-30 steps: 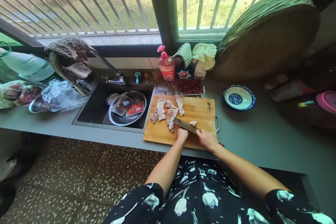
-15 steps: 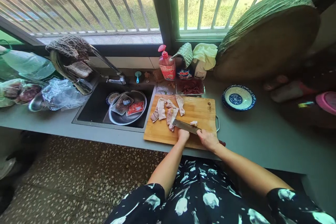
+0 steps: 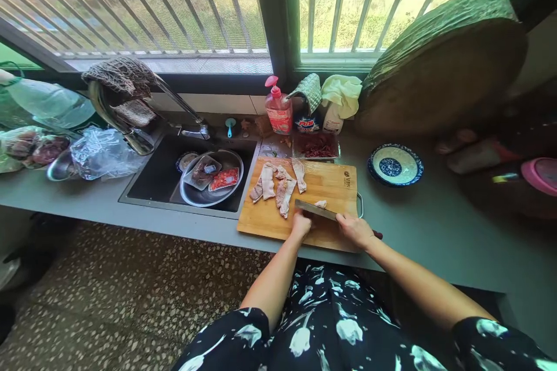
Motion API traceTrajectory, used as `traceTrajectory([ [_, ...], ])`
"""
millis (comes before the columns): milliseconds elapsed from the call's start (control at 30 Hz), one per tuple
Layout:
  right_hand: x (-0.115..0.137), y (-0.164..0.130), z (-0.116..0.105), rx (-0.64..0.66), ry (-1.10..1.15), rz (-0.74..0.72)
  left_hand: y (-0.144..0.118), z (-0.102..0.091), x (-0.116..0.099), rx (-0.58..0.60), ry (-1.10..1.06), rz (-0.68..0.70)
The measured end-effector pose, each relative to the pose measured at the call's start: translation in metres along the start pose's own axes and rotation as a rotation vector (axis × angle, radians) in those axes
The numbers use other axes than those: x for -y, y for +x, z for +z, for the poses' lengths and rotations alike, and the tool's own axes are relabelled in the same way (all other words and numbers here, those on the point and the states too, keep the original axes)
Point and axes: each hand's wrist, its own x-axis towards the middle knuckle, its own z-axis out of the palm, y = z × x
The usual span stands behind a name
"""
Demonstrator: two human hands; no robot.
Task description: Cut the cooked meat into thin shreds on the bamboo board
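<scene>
A wooden cutting board (image 3: 337, 182) lies on the grey counter, right of the sink. Several pale strips of raw meat (image 3: 278, 182) sit on its left half, and a small cut piece (image 3: 321, 204) lies by the blade. My right hand (image 3: 357, 231) grips the handle of a cleaver (image 3: 314, 209), whose blade lies flat-angled across the board's near edge. My left hand (image 3: 301, 225) presses on the board just under the blade; whether it pins a bit of meat is hidden.
The sink (image 3: 150, 177) holds a steel bowl (image 3: 195, 196) with packaged food trays. A soap bottle (image 3: 279, 109), cloths and a tray of red meat (image 3: 317, 146) stand behind the board. A blue-rimmed dish (image 3: 395, 163) and a big round chopping block (image 3: 444, 64) lie right; bagged meat (image 3: 30, 148) left.
The cleaver and both hands have shifted slightly to the right along the board's near edge. The meat strips have not moved.
</scene>
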Motion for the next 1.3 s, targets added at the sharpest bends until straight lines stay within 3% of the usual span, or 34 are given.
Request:
traceTrajectory([
  [233, -0.003, -0.002, -0.017, -0.069, 0.298, 0.196, 0.005, 0.002, 0.005, 0.054, -0.051, -0.008],
  [433, 0.004, -0.009, -0.010, -0.133, 0.351, 0.136, 0.000, 0.003, -0.006, 0.053, -0.042, 0.010],
  [633, 0.006, -0.013, -0.008, -0.138, 0.435, 0.220, 0.003, -0.008, -0.024, 0.305, -0.067, -0.116],
  [700, 0.005, -0.013, -0.009, -0.126, 0.449, 0.244, 0.010, -0.011, -0.028, 0.255, 0.037, -0.110],
  [800, 0.005, -0.011, -0.009, -0.098, 0.454, 0.255, 0.020, -0.010, -0.031, 0.064, 0.284, 0.065],
  [900, 0.007, -0.009, -0.008, -0.076, 0.459, 0.246, 0.021, -0.008, -0.029, -0.020, 0.419, 0.269],
  [1067, 0.010, -0.006, -0.010, -0.042, 0.430, 0.235, -0.006, -0.013, -0.019, -0.186, 0.658, 0.636],
  [1200, 0.014, 0.000, -0.013, -0.030, 0.416, 0.206, -0.021, -0.019, -0.007, -0.133, 0.881, 0.767],
  [1300, 0.017, 0.006, -0.013, 0.010, 0.412, 0.202, -0.010, -0.018, -0.002, -0.054, 0.916, 0.854],
])
